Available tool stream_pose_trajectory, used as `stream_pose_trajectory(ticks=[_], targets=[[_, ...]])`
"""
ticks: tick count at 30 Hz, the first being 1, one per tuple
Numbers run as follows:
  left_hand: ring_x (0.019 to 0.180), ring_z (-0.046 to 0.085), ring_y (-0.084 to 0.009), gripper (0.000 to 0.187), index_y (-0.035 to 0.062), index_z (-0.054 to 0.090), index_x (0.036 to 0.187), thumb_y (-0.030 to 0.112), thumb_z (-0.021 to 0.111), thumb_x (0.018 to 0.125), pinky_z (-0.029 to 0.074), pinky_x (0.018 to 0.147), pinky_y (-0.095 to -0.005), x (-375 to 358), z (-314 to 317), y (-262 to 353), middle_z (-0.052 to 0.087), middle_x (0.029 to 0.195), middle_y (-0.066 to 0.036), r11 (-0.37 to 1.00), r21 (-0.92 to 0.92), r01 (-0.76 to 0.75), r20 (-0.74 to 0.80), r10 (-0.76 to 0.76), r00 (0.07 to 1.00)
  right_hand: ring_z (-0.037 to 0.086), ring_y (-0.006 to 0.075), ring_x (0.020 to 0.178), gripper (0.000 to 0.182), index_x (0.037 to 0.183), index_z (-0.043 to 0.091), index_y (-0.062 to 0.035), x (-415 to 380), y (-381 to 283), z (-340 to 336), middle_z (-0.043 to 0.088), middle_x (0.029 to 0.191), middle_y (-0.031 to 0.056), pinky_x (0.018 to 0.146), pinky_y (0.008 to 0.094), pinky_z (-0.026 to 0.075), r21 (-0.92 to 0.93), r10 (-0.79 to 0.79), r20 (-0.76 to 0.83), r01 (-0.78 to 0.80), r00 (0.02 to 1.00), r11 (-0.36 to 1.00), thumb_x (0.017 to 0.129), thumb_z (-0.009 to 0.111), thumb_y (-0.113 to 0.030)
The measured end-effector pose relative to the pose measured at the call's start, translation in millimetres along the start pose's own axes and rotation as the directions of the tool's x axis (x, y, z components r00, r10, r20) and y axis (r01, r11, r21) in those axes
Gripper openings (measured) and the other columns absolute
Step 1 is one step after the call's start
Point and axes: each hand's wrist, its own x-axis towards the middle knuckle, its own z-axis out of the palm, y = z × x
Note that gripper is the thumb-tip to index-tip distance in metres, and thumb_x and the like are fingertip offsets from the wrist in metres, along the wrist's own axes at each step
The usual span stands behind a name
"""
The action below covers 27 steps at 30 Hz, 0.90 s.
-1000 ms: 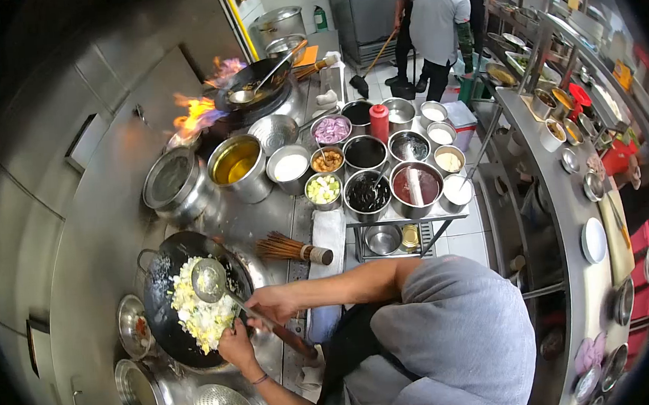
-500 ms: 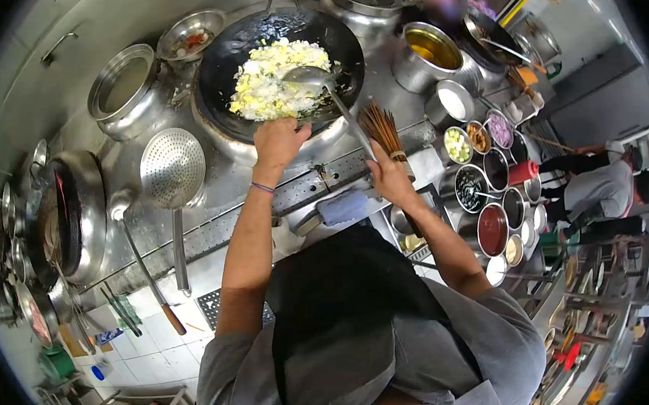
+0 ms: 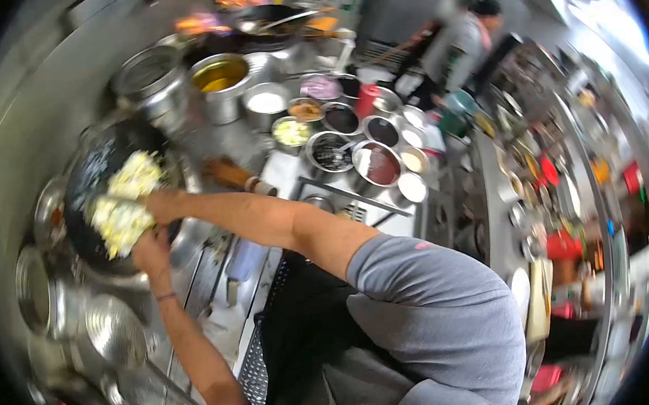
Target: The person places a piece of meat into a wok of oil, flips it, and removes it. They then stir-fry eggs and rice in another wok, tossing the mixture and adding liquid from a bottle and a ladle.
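Observation:
A black wok (image 3: 82,182) at the left holds a yellow and white mixture that looks like egg and rice (image 3: 136,176). My left hand (image 3: 153,253), with a band at the wrist, is closed at the wok's near rim. Just above it my right hand (image 3: 165,204) is closed round the handle of a metal ladle (image 3: 114,200), which reaches over the food. The picture is somewhat blurred, and my fingertips are partly hidden.
A pot of yellow liquid (image 3: 222,78) and several seasoning containers (image 3: 378,162) stand beyond. A bamboo brush (image 3: 226,172) lies near the wok. Flames (image 3: 199,23) rise by another wok (image 3: 270,14). A perforated skimmer (image 3: 115,330) lies lower left. Another person (image 3: 464,42) stands at the back.
The view has turned to the right, so the wok now appears at the left. My right hand has come close to my left with the ladle. Flames now show by the other wok.

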Motion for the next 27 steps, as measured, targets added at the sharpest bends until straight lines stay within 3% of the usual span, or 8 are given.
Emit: stream_pose_trajectory(ticks=[3,5,12,13,15,22,24,27], targets=[[0.069,0.065,-0.0436,0.047,0.0026,0.072,0.078,0.047,0.062,0.090,0.051,0.064,-0.0503,1,-27,17,0.067,0.074,-0.023,0.997,-0.001,0.078,0.127,-0.077,0.989,0.069,0.0343,0.103,0.044,0.127,0.059,-0.0071,-69,7,-29,0.071,0.107,0.0189,0.081,0.0463,0.057,-0.147,-0.027,0.067,0.036,0.997,0.988,0.084,0.063,-0.018],[0.069,0.065,-0.0440,0.048,0.0021,0.071,0.077,0.047,0.060,0.091,0.051,0.065,-0.0510,0,-28,18,0.066,0.074,-0.023,0.998,0.019,0.062,0.116,-0.064,0.991,0.072,0.0349,0.092,0.046,0.132,0.052,-0.0084,-127,3,-68,0.071,0.094,0.0206,0.071,0.0460,0.057,-0.285,-0.020,0.092,0.046,0.996,0.958,0.087,0.061,-0.016],[0.064,0.062,-0.0438,0.050,-0.0006,0.069,0.072,0.042,0.056,0.095,0.046,0.060,-0.0526,-19,-23,29,0.064,0.069,-0.024,0.998,0.042,0.053,-0.025,-0.052,0.998,0.073,0.0330,0.081,0.049,0.142,0.050,-0.0208,-125,53,-29,0.074,0.088,0.0106,0.070,0.0473,0.056,-0.429,0.053,-0.155,-0.116,0.987,0.896,0.093,0.055,-0.018],[0.062,0.062,-0.0430,0.049,-0.0001,0.069,0.071,0.040,0.056,0.096,0.046,0.059,-0.0522,-25,-32,50,0.064,0.068,-0.023,0.998,0.034,0.055,-0.069,-0.052,0.996,0.072,0.0319,0.095,0.046,0.140,0.052,-0.0173,-131,40,-42,0.072,0.102,0.0154,0.076,0.0469,0.055,-0.343,0.090,-0.080,-0.112,0.993,0.933,0.094,0.053,-0.019],[0.057,0.060,-0.0424,0.048,0.0005,0.069,0.067,0.036,0.056,0.096,0.046,0.054,-0.0499,-41,-69,90,0.062,0.064,-0.022,0.997,0.047,0.065,-0.028,-0.064,0.998,0.072,0.0323,0.091,0.053,0.144,0.048,-0.0193,-140,38,-52,0.072,0.096,0.0155,0.072,0.0460,0.056,-0.290,-0.026,-0.127,-0.012,0.992,0.957,0.092,0.056,-0.019],[0.056,0.062,-0.0433,0.039,-0.0001,0.068,0.066,0.026,0.056,0.092,0.048,0.053,-0.0499,-27,-66,65,0.062,0.066,-0.024,0.971,0.229,0.065,-0.035,-0.059,0.998,0.072,0.0364,0.086,0.052,0.143,0.050,-0.0213,-226,41,-164,0.071,0.089,0.0176,0.071,0.0461,0.058,-0.097,0.020,0.098,-0.011,0.995,0.995,0.092,0.058,-0.020],[0.054,0.061,-0.0424,0.037,0.0016,0.067,0.064,0.026,0.057,0.090,0.049,0.051,-0.0482,-49,-75,87,0.061,0.063,-0.023,0.986,0.166,-0.016,-0.118,0.036,0.992,0.072,0.0349,0.083,0.051,0.145,0.048,-0.0284,-244,66,-173,0.071,0.090,0.0178,0.072,0.0475,0.058,-0.289,-0.070,0.064,0.085,0.996,0.953,0.096,0.059,-0.033],[0.053,0.061,-0.0410,0.036,0.0042,0.067,0.062,0.027,0.058,0.089,0.048,0.050,-0.0473,-41,-105,120,0.061,0.061,-0.022,0.991,0.132,0.010,-0.181,0.014,0.983,0.071,0.0357,0.089,0.049,0.143,0.051,-0.0292,-257,73,-190,0.071,0.092,0.0170,0.076,0.0487,0.058,-0.277,-0.066,0.094,0.090,0.993,0.957,0.095,0.060,-0.031]])
